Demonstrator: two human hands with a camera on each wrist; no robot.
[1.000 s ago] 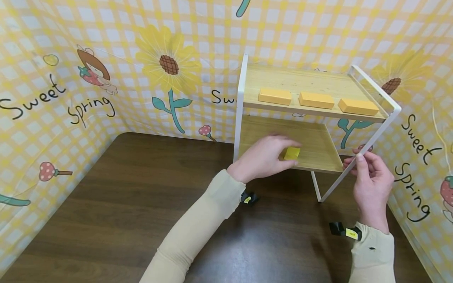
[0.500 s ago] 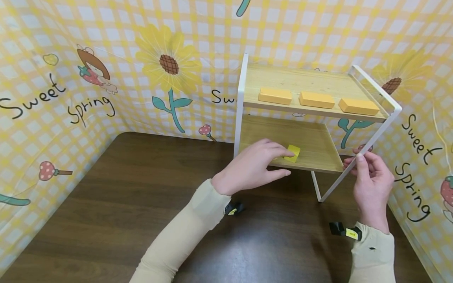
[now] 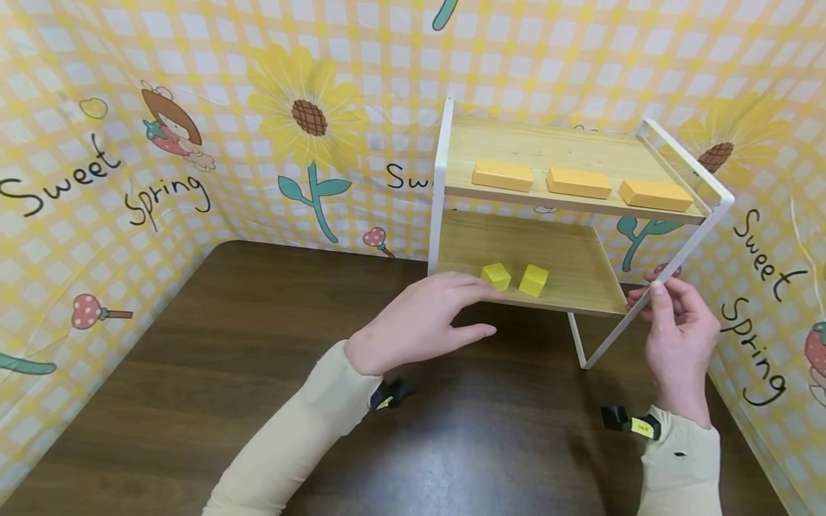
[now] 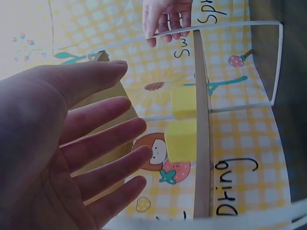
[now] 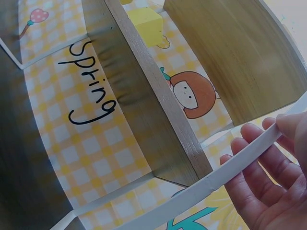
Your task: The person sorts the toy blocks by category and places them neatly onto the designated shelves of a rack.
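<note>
Two small yellow cubes stand side by side near the front edge of the lower wooden shelf [image 3: 568, 251]: a left cube [image 3: 495, 276] and a right cube [image 3: 533, 280]. My left hand [image 3: 426, 319] is in front of that shelf with its fingers extended and nothing in them; its fingertips overlap the left cube's lower edge in the head view. In the left wrist view the palm [image 4: 72, 139] faces the cubes, apart from them. My right hand [image 3: 680, 326] holds the white metal side frame [image 3: 674, 258] of the rack between thumb and fingers, at the lower shelf's height.
Three orange-yellow rectangular blocks, a left block [image 3: 503, 175], a middle block [image 3: 578, 183] and a right block [image 3: 654, 195], lie in a row along the front of the upper shelf [image 3: 548, 147]. The rack stands on a dark wooden table [image 3: 226, 373]. Checked cloth [image 3: 226, 136] hangs around it.
My left hand has drawn back left and toward me, away from the cubes. The left cube, earlier hidden behind the hand, now shows. My right hand stays on the frame.
</note>
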